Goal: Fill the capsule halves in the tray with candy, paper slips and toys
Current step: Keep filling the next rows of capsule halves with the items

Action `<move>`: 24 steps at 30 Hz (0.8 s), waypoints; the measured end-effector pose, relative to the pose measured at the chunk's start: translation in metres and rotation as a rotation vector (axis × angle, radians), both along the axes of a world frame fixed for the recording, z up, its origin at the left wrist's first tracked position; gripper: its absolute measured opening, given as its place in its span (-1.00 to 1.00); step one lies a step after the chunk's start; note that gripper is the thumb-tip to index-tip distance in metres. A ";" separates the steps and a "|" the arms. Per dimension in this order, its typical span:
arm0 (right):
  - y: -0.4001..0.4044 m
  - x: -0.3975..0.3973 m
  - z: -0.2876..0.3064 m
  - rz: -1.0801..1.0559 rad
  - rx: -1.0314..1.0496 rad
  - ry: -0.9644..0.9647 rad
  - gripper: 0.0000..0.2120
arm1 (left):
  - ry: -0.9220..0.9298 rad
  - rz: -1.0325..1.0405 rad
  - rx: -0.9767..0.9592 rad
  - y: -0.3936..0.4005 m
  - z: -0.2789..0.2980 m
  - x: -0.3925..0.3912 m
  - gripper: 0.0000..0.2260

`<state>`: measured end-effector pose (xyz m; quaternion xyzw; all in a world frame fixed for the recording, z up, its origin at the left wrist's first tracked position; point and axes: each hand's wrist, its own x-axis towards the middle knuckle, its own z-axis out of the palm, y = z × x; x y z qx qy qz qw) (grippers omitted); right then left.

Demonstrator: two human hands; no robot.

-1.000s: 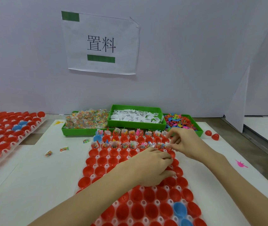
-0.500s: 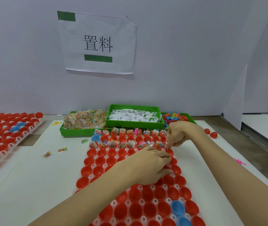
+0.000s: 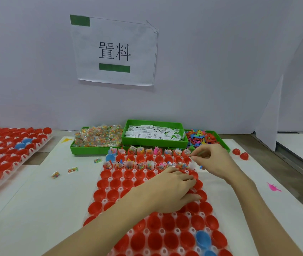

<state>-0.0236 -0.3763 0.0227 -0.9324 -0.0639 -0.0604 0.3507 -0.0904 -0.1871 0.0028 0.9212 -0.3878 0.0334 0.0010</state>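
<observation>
A: Where's the tray?

B: The tray (image 3: 162, 231) of red capsule halves (image 3: 112, 194) lies on the white surface (image 3: 36, 209), right in front of the person. The two far rows already hold candy packets, slips and toys; the near rows are bare cups, with a blue half (image 3: 203, 239) low on the right.

A: And the hands?

B: The left hand (image 3: 167, 193) rests knuckles-up on the tray's middle, fingers curled under; I cannot tell whether that grip holds anything. The right hand (image 3: 214, 161) is at the tray's far right corner, its grip pinching a small green piece (image 3: 200, 153) between thumb and fingertips.

A: Supplies?

B: Three green bins stand beyond the tray: candy (image 3: 99, 138), paper slips (image 3: 153, 133), toys (image 3: 202, 138). Loose candy packets (image 3: 72, 169) lie left of the tray, and a pink toy (image 3: 273, 187) lies on the right.
</observation>
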 end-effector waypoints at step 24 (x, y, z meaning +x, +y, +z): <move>-0.007 -0.022 -0.013 -0.024 0.387 -0.195 -0.74 | 0.104 0.077 -0.259 0.051 0.017 -0.017 -0.55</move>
